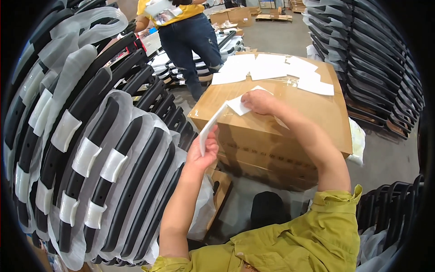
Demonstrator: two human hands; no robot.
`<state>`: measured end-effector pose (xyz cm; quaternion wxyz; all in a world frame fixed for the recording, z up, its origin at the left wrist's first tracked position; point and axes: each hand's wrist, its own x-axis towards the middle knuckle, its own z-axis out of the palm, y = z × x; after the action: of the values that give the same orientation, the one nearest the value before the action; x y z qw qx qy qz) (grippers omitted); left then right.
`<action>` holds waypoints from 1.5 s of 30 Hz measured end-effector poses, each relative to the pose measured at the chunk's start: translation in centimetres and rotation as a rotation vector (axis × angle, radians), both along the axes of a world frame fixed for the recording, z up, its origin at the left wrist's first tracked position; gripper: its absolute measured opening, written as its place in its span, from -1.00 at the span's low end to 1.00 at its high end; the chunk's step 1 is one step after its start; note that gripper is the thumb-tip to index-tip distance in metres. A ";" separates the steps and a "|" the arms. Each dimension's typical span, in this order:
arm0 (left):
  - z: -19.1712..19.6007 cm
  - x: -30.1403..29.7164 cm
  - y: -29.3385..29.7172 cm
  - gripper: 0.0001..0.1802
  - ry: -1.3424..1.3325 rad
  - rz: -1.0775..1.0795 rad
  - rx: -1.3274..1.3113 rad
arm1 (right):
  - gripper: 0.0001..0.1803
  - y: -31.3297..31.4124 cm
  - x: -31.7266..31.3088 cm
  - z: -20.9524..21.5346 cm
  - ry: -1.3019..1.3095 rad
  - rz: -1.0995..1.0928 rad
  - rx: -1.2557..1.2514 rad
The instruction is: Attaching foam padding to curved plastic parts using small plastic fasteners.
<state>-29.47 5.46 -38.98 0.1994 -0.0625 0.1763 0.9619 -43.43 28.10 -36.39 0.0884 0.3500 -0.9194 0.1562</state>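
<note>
The left hand (205,150) grips a white strip (211,126), its long axis slanting up and rightward to a white sheet (236,106) over the carton (327,113), pinched by the right hand (257,101) (whether the pieces join cannot be told).

The shirt (294,242) is a mustard-green one, its cloth matte and creased, with stitched seams. Well behind the right grip (258,101), the right sleeve (337,217) ends in a wide, loosely folded cuff (335,197). Behind the left grip (205,149), the left sleeve (173,264) shows as a strip of matching cloth. Both forearms (179,211) are bare.
</note>
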 end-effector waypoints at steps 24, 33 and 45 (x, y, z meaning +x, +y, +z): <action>-2.0 5.0 -3.5 -0.62 0.153 -0.017 -0.616 | -0.80 -1.4 2.7 0.3 0.042 0.119 0.005; -3.2 -0.1 -0.8 -0.61 0.225 -0.228 -0.619 | -0.72 -1.9 3.4 1.1 -0.026 0.098 0.128; -2.4 -1.6 -1.4 -0.87 0.067 -0.135 -0.586 | -0.60 -4.6 4.3 1.4 0.012 -0.029 0.126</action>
<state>-31.06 4.06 -41.37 0.2307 -0.0738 0.4563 0.8562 -39.09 23.46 -34.96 0.0739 0.3423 -0.9319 0.0947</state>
